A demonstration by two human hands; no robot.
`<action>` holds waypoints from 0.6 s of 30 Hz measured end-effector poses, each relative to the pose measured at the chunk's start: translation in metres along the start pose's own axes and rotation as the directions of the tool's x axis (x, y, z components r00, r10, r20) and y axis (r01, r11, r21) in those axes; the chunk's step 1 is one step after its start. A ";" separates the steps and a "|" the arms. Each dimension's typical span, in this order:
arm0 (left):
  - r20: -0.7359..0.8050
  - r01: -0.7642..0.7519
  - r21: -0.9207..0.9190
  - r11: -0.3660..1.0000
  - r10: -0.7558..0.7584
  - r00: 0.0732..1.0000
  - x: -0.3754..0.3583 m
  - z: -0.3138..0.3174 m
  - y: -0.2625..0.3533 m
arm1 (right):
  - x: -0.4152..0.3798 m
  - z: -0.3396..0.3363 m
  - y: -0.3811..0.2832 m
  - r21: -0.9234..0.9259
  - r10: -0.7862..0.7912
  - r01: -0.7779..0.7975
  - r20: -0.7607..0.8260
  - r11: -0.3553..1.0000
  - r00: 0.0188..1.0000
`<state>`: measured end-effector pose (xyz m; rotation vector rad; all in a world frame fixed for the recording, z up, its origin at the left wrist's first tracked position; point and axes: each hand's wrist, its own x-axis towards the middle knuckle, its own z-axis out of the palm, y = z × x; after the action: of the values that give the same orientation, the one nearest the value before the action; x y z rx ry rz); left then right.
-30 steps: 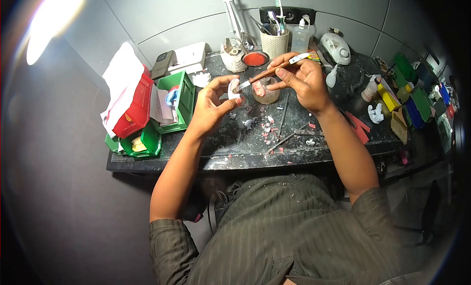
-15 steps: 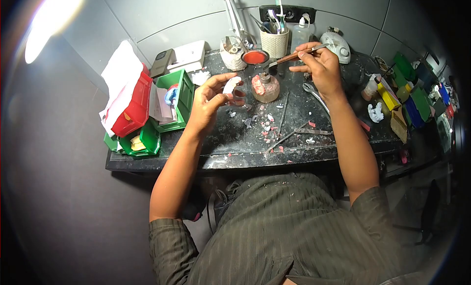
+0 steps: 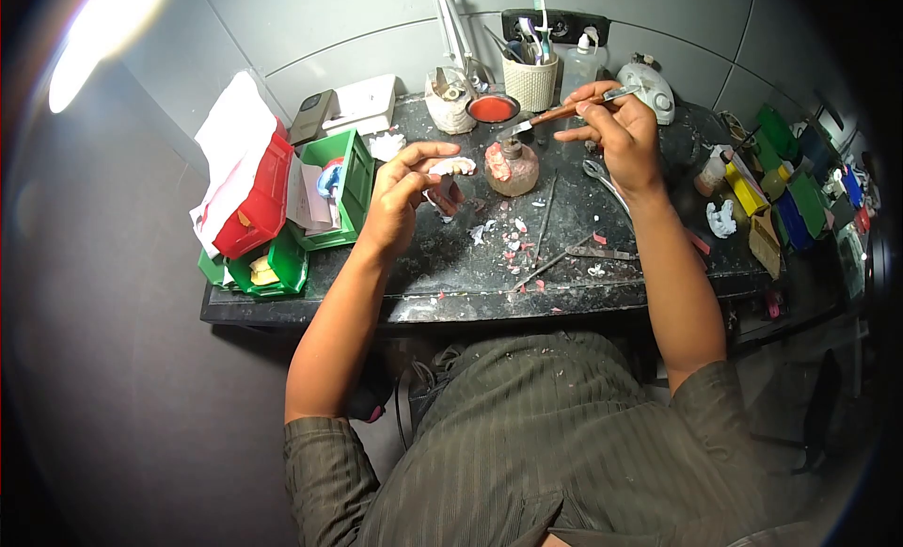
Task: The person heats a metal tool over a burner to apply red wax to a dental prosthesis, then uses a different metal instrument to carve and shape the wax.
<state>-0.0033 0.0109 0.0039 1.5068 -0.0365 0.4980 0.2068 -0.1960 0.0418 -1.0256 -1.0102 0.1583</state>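
Note:
My left hand (image 3: 397, 199) pinches a small whitish arch-shaped dental piece (image 3: 454, 167) between thumb and fingers, left of the spirit burner (image 3: 513, 174). The burner is a squat glass bottle with pink wax smeared on its side. In my right hand (image 3: 621, 138) is a wax knife (image 3: 562, 111) with a brown handle. Its blade points left and lies just above the burner's neck. Behind the burner sits a round dark dish of red wax (image 3: 493, 109).
Green bins (image 3: 348, 190) and a red bin (image 3: 256, 199) stand at the left. Thin tools and wax scraps (image 3: 515, 246) litter the black bench (image 3: 423, 307). A cup of toothbrushes (image 3: 529, 81) is at the back; a white arch-shaped piece (image 3: 721, 220) lies right.
My left hand has turned the dental piece from upright to nearly level. The knife blade has rolled and now looks brighter; my right hand has hardly shifted.

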 end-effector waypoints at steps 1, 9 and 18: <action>0.006 -0.006 0.003 1.000 0.006 1.000 0.000 0.001 0.001 | -0.002 0.004 -0.003 0.000 0.001 -0.001 0.001 1.000 1.000; 0.026 -0.008 0.010 1.000 0.008 1.000 0.000 0.002 0.000 | -0.016 0.029 -0.011 0.068 -0.016 0.002 0.197 0.998 0.980; 0.032 -0.005 0.014 1.000 0.004 0.999 0.000 0.000 -0.003 | -0.017 0.028 -0.008 0.081 -0.023 0.004 0.233 0.997 0.972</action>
<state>-0.0030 0.0111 0.0013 1.5292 -0.0617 0.4787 0.1734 -0.1913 0.0410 -0.9410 -1.2147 0.3120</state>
